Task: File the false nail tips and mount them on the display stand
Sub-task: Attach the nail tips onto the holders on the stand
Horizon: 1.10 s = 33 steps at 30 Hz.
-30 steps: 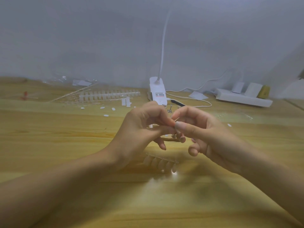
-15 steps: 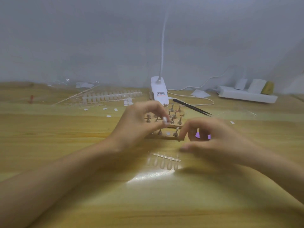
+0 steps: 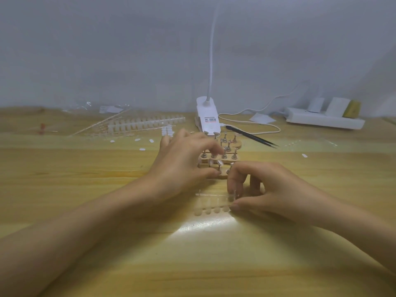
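Two hands are busy: the right hand [image 3: 267, 190] pinches an end of the clear nail tip strip [image 3: 211, 200] on the table [image 3: 64, 168], and the left hand [image 3: 184, 163] curls over the wooden display stand [image 3: 222, 176] behind, grip too blurry to tell.

The left hand [image 3: 182, 166] covered the left part of the stand [image 3: 222, 161]. Its fingertips were smeared by motion, so whether they held a tip could not be told. The stand's pegs were small and soft-edged (a few seemed to carry tips, the count unclear). The right hand [image 3: 267, 189] pinched the strip [image 3: 211, 202] at its right end and hid that end. Both forearms ran out past the bottom and side edges. The lamp [image 3: 209, 121] lost its neck at the top edge, and its label was unreadable. A small red thing [image 3: 42, 126] at far left was too blurred to name.
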### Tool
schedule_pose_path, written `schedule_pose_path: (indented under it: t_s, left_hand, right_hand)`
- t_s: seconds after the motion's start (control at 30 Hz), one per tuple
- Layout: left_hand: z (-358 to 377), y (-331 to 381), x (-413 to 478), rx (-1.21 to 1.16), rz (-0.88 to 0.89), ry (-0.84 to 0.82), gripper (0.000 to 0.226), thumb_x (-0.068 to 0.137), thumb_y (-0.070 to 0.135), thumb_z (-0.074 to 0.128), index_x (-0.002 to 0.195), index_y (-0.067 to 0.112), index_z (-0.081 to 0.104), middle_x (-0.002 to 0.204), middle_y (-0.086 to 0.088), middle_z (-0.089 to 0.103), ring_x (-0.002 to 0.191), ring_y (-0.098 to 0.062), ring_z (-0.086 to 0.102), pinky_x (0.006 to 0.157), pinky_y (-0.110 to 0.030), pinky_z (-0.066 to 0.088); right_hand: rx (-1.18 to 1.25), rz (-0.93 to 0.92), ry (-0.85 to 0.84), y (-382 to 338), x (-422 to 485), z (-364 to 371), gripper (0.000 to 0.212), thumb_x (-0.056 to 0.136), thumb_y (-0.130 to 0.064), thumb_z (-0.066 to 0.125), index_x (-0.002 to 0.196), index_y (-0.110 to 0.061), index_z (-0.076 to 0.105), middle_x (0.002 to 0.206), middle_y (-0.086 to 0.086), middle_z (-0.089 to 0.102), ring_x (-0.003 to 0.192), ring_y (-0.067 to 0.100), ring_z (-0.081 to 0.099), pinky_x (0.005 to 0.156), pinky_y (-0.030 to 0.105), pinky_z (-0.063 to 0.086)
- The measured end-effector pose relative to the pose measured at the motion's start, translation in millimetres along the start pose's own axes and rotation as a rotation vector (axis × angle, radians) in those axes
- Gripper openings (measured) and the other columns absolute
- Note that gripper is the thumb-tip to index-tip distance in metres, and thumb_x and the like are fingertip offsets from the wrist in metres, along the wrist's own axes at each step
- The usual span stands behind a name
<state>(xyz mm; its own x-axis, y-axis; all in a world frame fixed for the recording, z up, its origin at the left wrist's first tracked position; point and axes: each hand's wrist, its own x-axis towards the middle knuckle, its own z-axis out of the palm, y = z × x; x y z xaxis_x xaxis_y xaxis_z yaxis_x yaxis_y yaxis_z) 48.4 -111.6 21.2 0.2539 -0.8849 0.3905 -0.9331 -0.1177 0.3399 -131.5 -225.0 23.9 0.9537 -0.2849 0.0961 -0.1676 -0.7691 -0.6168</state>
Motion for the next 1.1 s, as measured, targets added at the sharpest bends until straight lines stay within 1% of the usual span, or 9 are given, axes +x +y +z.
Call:
schedule_pose_path:
  t_s: [0.1, 0.17, 0.3, 0.5, 0.6, 0.73, 0.8, 0.93, 1.1]
  left_hand:
    - [-25, 1, 2, -0.063, 0.131, 0.023, 0.025, 0.083, 0.037, 0.074, 0.106, 0.033, 0.066, 0.106, 0.021, 0.056, 0.100, 0.000, 0.046, 0.087, -0.023, 0.033]
    - [-37, 9, -1, -0.200, 0.200, 0.007, 0.014, 0.087, 0.038, 0.069, 0.092, 0.025, 0.068, 0.088, 0.017, 0.062, 0.082, -0.001, 0.053, 0.071, -0.014, 0.041]
    - [-23, 28, -19, 0.023, 0.226, -0.175, 0.029, 0.086, 0.061, 0.053, 0.092, 0.033, 0.059, 0.081, 0.021, 0.059, 0.075, -0.004, 0.048, 0.066, -0.030, 0.046]
    - [-8, 15, -31, -0.316, 0.107, -0.174, 0.019, 0.082, 0.021, 0.078, 0.085, 0.025, 0.059, 0.072, 0.013, 0.062, 0.069, -0.009, 0.059, 0.063, -0.026, 0.049]
    - [-4, 12, -36, -0.561, -0.003, -0.199, 0.018, 0.084, 0.016, 0.077, 0.087, 0.018, 0.060, 0.070, 0.006, 0.071, 0.061, -0.008, 0.065, 0.055, -0.013, 0.044]
    - [-4, 6, -36, -0.786, -0.125, -0.262, 0.015, 0.083, 0.016, 0.078, 0.083, 0.014, 0.063, 0.069, -0.001, 0.073, 0.060, -0.011, 0.067, 0.056, -0.021, 0.047]
    - [-3, 4, -36, -0.666, 0.007, -0.171, 0.015, 0.082, 0.018, 0.079, 0.083, 0.016, 0.064, 0.071, 0.006, 0.072, 0.062, -0.007, 0.066, 0.056, -0.021, 0.049]
    - [0, 4, -39, -0.205, 0.362, 0.029, 0.016, 0.083, 0.015, 0.078, 0.085, 0.015, 0.063, 0.077, 0.015, 0.057, 0.067, -0.004, 0.051, 0.062, -0.006, 0.036]
    - [0, 4, -42, -0.037, 0.315, 0.001, 0.009, 0.089, 0.033, 0.066, 0.090, 0.024, 0.067, 0.090, 0.016, 0.059, 0.083, -0.008, 0.054, 0.062, -0.032, 0.050]
  right_hand:
    - [0.156, 0.031, -0.001, 1, 2, -3, 0.025, 0.077, -0.013, 0.084, 0.077, -0.029, 0.065, 0.079, -0.008, 0.068, 0.058, 0.009, 0.057, 0.051, 0.019, 0.045]
    - [0.208, 0.044, 0.010, 1, 3, -3, 0.023, 0.077, -0.011, 0.083, 0.076, -0.027, 0.067, 0.077, -0.005, 0.070, 0.055, 0.012, 0.059, 0.046, 0.023, 0.046]
    - [0.240, 0.023, 0.054, 2, 3, -2, 0.022, 0.079, -0.004, 0.080, 0.081, -0.022, 0.067, 0.077, -0.002, 0.072, 0.053, 0.022, 0.062, 0.044, 0.034, 0.048]
    - [0.249, -0.066, 0.124, 2, 0, 1, 0.013, 0.084, -0.013, 0.078, 0.081, -0.019, 0.066, 0.072, -0.007, 0.071, 0.045, 0.013, 0.052, 0.044, 0.026, 0.045]
    - [-0.066, -0.269, 0.307, 3, -3, 4, 0.015, 0.085, -0.018, 0.078, 0.075, -0.018, 0.067, 0.071, -0.017, 0.063, 0.053, 0.002, 0.048, 0.054, 0.012, 0.038]
    - [-0.606, -0.664, 0.456, 4, -8, 6, 0.017, 0.091, -0.014, 0.072, 0.074, -0.010, 0.068, 0.083, 0.000, 0.067, 0.065, 0.017, 0.058, 0.049, 0.031, 0.048]
    - [-0.410, -0.528, 0.445, 3, -7, 6, 0.019, 0.091, -0.020, 0.071, 0.076, -0.010, 0.067, 0.082, -0.001, 0.066, 0.061, 0.013, 0.055, 0.051, 0.023, 0.045]
    - [0.572, -0.025, 0.363, -5, -4, 4, 0.019, 0.086, -0.026, 0.071, 0.073, -0.017, 0.060, 0.072, 0.001, 0.067, 0.046, 0.006, 0.044, 0.041, 0.014, 0.033]
    - [0.430, -0.068, 0.357, -8, -3, 8, 0.020, 0.077, -0.031, 0.074, 0.074, -0.012, 0.068, 0.058, -0.013, 0.060, 0.044, 0.002, 0.041, 0.047, 0.010, 0.034]
